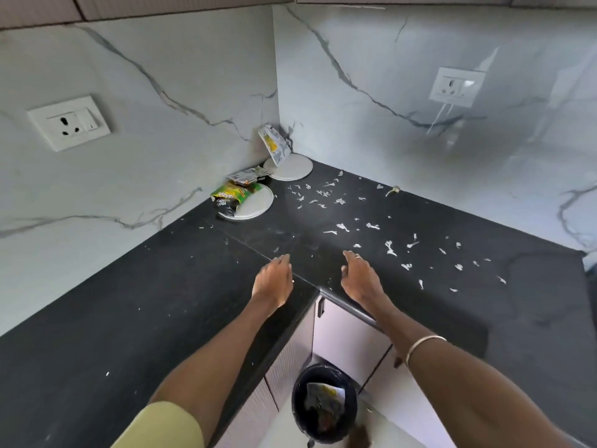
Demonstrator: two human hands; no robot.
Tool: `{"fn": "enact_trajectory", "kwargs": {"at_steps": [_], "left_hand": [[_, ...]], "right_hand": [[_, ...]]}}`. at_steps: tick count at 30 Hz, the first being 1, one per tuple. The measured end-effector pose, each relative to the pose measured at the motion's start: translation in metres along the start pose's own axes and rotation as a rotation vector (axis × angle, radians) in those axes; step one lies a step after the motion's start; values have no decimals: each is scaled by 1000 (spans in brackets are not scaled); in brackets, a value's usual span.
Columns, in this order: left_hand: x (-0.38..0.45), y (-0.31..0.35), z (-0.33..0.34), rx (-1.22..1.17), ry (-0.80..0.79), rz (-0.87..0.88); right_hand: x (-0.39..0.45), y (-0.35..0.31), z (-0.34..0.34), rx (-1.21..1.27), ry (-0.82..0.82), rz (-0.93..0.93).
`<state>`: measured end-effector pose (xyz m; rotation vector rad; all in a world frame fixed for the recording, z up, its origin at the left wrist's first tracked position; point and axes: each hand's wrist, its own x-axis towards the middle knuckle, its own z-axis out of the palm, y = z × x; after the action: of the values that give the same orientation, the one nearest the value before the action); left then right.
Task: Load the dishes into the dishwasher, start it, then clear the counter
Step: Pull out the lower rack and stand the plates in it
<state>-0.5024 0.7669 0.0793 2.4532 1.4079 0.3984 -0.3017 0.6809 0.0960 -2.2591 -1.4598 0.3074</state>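
Two white plates stand in the far corner of the black L-shaped counter (129, 302). The nearer plate (255, 205) carries a green snack wrapper (231, 195). The farther plate (294, 168) has a silver-and-yellow wrapper (274, 145) leaning on the wall above it and a crumpled wrapper (247, 176) beside it. Several white paper scraps (342, 227) litter the counter's right half. My left hand (273, 281) and my right hand (361, 279) hover over the counter's inner corner, fingers loosely extended and holding nothing.
A black bin (323, 405) lined with a bag and holding wrappers stands on the floor below the counter corner, in front of pale cabinet doors (349, 337). Wall sockets sit at left (69, 122) and right (457, 87) on the marble backsplash.
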Motion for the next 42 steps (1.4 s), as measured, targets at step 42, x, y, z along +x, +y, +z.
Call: {"fn": "enact_trajectory", "kwargs": {"at_steps": [42], "left_hand": [[302,-152,29,613,-170,-3]], "right_hand": [[525,-79,117,994,-65,811]]}}
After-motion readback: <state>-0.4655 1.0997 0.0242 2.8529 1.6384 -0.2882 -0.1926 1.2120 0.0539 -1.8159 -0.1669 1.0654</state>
